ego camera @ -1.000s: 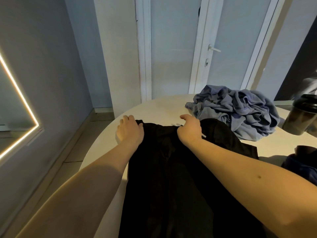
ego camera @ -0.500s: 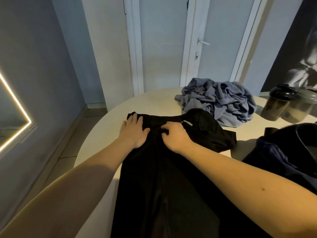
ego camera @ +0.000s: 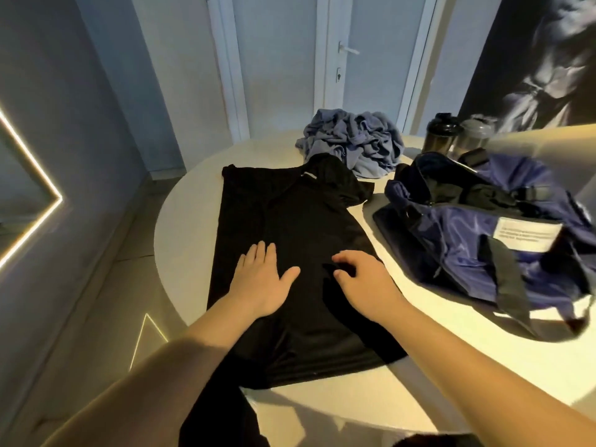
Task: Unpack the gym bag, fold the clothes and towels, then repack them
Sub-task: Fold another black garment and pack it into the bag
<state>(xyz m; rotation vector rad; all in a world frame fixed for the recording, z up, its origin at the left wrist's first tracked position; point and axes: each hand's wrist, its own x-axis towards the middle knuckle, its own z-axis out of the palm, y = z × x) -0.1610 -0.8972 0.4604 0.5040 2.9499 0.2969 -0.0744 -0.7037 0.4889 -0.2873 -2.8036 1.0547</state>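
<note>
Most likely a gym: a muscled-torso mural covers the wall far beyond the right hand, which pinches a black sports shirt. Shaker bottles and an open gym bag stand on the counter to its right, and light strips glow far to its left.

A shirt lies flat on the counter, with the left hand and right hand side by side on its middle. Behind it lies a towel — to its right a bag, with two bottles behind the bag.
</note>
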